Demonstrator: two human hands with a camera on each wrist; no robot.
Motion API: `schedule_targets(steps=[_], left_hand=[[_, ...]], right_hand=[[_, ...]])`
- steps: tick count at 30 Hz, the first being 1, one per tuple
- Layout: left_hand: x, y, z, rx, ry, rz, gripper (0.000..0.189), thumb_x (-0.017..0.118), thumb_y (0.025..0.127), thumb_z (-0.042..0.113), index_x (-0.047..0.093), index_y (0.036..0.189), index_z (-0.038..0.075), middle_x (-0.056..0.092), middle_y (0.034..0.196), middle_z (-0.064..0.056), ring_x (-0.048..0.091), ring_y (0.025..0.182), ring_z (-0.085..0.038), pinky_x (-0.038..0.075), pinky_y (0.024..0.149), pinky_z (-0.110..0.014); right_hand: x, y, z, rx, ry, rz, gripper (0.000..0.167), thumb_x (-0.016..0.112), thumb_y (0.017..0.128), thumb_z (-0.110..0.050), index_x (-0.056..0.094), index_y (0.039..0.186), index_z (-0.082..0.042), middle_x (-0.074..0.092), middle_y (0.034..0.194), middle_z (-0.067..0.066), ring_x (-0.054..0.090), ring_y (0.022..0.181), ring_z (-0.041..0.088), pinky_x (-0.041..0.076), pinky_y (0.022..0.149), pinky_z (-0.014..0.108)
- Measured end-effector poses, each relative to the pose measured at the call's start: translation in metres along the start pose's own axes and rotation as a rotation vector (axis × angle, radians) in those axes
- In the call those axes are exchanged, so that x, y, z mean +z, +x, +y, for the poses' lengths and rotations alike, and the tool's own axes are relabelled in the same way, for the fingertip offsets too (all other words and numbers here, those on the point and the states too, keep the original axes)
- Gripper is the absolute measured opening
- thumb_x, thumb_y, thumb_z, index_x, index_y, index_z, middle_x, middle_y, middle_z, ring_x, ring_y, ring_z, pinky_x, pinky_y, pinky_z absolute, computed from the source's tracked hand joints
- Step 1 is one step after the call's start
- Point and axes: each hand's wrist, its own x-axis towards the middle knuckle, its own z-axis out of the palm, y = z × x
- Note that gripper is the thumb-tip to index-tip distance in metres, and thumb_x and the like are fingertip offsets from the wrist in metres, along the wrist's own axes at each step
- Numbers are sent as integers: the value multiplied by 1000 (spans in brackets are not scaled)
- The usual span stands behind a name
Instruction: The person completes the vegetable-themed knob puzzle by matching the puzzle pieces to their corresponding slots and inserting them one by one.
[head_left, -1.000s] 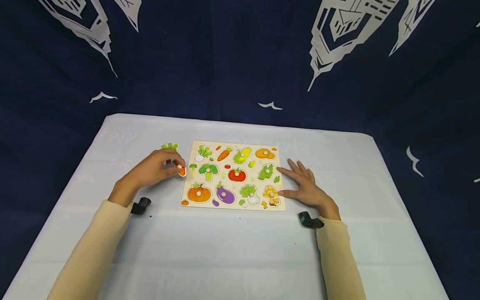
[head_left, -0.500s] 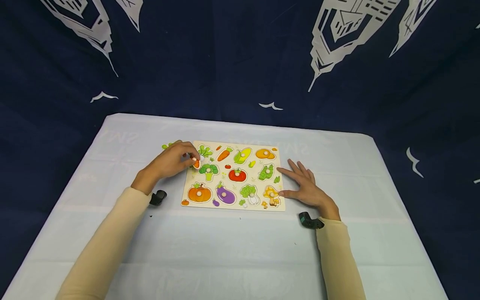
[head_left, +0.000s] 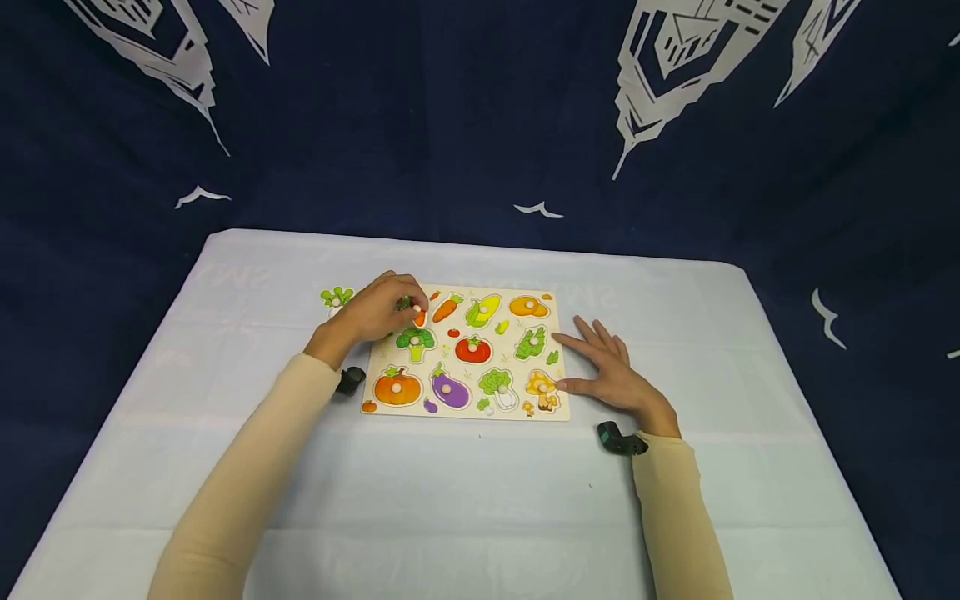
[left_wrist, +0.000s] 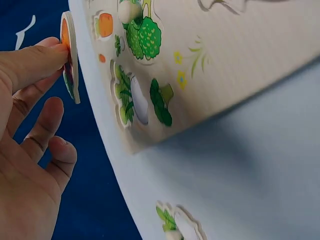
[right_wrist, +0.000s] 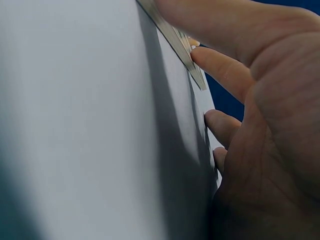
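My left hand (head_left: 375, 308) pinches a carrot puzzle piece (left_wrist: 69, 57), orange with green at one end, between thumb and fingers. In the left wrist view the piece is on edge, above the board and apart from it. Below lies the wooden vegetable puzzle board (head_left: 453, 404), its upper left part hidden by that hand in the head view. A printed carrot shape (head_left: 447, 307) shows just right of the fingers. My right hand (head_left: 618, 375) is spread at the board's right edge, thumb and index finger touching it.
A white radish piece with green leaves (head_left: 337, 297) lies on the white-covered table (head_left: 480, 500), left of the board. Knobbed pieces, including a tomato (head_left: 473, 350), eggplant (head_left: 451, 389) and pumpkin (head_left: 397, 388), sit in the board. A dark blue curtain (head_left: 450, 125) hangs behind.
My left hand has carried the carrot piece rightward and away from me, from beside the board to over its upper left part. The right hand stays at the board's edge.
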Motion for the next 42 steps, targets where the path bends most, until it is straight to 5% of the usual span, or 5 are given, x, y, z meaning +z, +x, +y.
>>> schedule_targets(steps=[15,31,42], left_hand=[[10,29,14,-32,65,-37,14,63,97,5,74,105,10,66,109,0,48,104,-22,45,96,-38],[22,40,12,-31,127,-29,19,59,99,4,76,99,14,68,105,3,52,104,-20,46,97,-37],[28,43,14,-81,132,-42,27,55,101,7,65,126,13,64,106,-2,51,103,-22,46,99,-38]], right_hand=[[-1,1,1,5,5,-10,82,79,84,-43,41,154,-23,4,170,11,-11,155,38,-12,118,65],[0,1,1,1,3,-3,83,80,82,-43,42,153,-24,5,170,9,-11,156,37,-11,119,64],[-1,1,1,-1,4,-8,83,80,83,-43,42,154,-24,5,170,9,-11,156,36,-11,119,64]])
